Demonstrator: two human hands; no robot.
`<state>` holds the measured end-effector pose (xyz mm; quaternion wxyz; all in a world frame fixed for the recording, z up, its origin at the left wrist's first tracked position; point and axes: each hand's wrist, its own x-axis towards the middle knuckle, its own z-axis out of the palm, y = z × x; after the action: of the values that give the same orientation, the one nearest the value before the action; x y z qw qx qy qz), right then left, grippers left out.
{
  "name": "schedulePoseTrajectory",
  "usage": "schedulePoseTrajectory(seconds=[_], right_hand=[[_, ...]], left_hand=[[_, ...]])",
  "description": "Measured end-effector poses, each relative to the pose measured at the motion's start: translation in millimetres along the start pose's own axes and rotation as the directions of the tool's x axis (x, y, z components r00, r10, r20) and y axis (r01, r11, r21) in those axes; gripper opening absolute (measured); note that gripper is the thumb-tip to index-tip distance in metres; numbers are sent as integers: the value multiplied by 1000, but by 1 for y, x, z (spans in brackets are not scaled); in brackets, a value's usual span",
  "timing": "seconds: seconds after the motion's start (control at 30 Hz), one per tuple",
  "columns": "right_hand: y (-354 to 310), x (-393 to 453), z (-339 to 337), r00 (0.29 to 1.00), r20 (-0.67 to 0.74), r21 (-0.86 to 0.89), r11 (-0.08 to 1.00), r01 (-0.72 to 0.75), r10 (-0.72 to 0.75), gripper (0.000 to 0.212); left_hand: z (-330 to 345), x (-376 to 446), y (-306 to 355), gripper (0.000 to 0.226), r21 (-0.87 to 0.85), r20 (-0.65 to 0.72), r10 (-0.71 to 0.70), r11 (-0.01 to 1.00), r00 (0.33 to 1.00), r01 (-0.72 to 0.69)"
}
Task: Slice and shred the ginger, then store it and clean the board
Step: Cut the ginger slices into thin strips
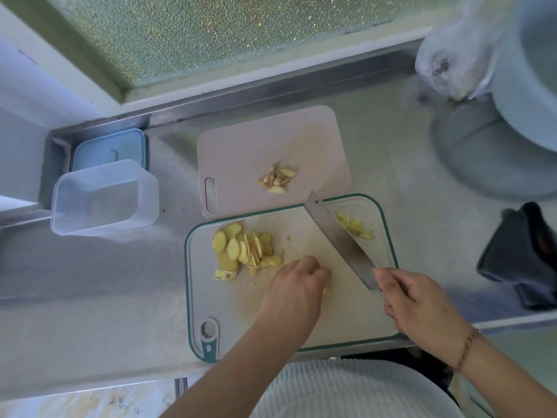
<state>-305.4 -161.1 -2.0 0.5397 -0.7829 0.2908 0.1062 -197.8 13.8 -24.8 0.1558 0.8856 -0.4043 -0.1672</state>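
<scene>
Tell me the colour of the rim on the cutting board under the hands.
Teal green, around a pale cutting board; seen in the head view.

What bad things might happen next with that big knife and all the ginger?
1. The left hand has its fingers curled on the board close to the knife that the right hand grips, so a cut could nick them.
2. The shreds lie near the board's far right edge; a sweep of the blade might push them onto the counter.
3. The slices are loosely piled and may slide while cut.
</scene>
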Motion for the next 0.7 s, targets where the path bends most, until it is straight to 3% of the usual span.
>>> schedulePoseTrajectory(seconds=[0.3,0.53,0.7], right_hand=[[-5,-3,0,1000,-4,-38,999,13,-13,49],[-8,-8,0,1000,3,-64,998,6,-6,49],[-7,-11,2,1000,9,-73,997,6,-6,50]], left_hand=[[10,-11,-1,22,12,-99,87,996,991,-87],[19,-14,-1,20,53,-98,84,995,992,-80],[14,-14,-6,25,54,-90,169,985,982,-164]])
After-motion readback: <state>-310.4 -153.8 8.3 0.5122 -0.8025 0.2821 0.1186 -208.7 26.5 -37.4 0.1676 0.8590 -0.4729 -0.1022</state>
